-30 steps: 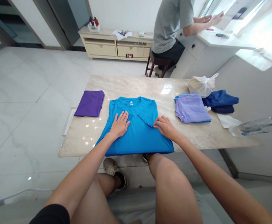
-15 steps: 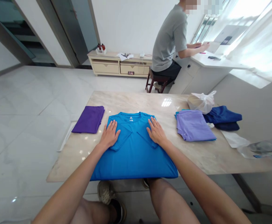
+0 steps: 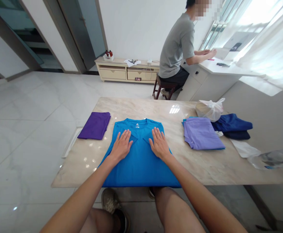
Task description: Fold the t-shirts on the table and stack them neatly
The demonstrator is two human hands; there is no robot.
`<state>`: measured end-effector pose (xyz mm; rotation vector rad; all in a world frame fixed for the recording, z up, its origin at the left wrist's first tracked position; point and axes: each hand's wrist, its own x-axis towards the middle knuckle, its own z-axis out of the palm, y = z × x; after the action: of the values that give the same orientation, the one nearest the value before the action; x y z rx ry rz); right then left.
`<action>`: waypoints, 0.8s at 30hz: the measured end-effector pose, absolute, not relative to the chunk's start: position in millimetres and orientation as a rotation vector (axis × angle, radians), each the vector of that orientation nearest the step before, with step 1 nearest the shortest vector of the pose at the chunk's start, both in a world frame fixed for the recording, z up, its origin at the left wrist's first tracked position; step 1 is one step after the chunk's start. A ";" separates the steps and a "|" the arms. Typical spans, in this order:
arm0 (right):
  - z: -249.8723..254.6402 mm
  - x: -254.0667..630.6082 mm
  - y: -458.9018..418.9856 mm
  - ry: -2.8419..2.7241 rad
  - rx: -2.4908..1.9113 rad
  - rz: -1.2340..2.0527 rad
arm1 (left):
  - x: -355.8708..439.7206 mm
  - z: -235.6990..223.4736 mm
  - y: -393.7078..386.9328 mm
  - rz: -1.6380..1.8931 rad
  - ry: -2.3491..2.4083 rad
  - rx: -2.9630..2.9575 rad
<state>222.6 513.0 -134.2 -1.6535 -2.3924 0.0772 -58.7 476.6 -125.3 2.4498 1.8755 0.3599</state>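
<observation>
Left hand and right hand laid palms-down, slightly spread, on blue shirt at near side of table; folded-in sleeves (thin fabric, apparently) best smoothed evenly, without dragging.

The pale marbled bench bears a blue shirt — spread to the near edge — plus purple cloth, lilac stack (blue beneath), knotted bag, navy cloth, bottle.

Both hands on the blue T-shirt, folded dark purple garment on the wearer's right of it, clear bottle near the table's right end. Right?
One slip: the folded dark purple garment is left of the blue T-shirt, per the head view. Left hand and right hand on the T-shirt, clear bottle near the table's right end.
</observation>
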 end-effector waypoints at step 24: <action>-82.6 304.8 506.5 -2.200 -1.769 0.445 | -111.1 -85.5 464.1 0.592 2.056 1.860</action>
<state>304.8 506.5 -82.6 -1.7686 -2.2005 0.4449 -111.1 464.1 -85.5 1.8599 2.0562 0.5918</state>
